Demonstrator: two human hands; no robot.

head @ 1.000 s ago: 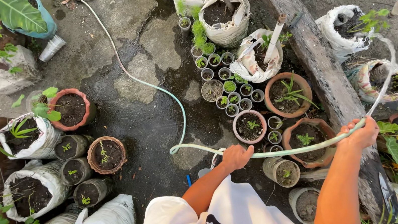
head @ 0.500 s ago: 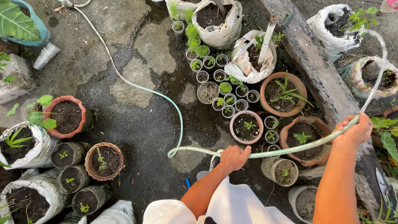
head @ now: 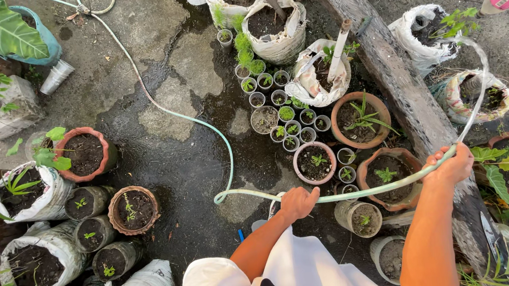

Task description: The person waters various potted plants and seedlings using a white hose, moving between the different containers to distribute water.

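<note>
Hose (head: 364,191): pale green, now spraying toward the far bagged plants (head: 470,94).
Left hand (head: 298,202): fingers closed round hose.
Right hand (head: 448,167): fingers gripping hose, same as before.

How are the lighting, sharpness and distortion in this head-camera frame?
Head view: soft, even daylight, no hard shadows; wet concrete gives dull sheen, no harsh glare; sharp throughout, including the left hand, right hand and hose; wide-angle bending shows on the wooden beam toward the edges.
</note>
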